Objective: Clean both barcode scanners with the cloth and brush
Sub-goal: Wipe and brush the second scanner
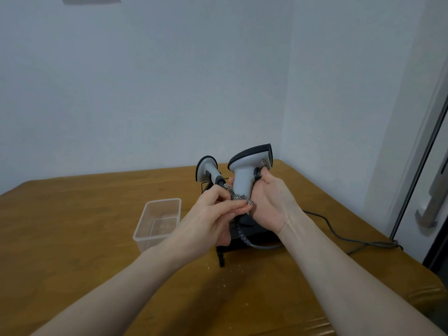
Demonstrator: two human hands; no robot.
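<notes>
From the head camera, the job looks partly done: the near scanner (247,170) is being wiped with the cloth (236,195), while the second scanner (207,169) waits in the black stand (242,235), just left of and behind the near scanner. No brush is in view. The right hand (269,202) is curled round the near scanner's handle. The left hand (213,212), fingers pinched on the cloth, presses it against that handle's left side.
</notes>
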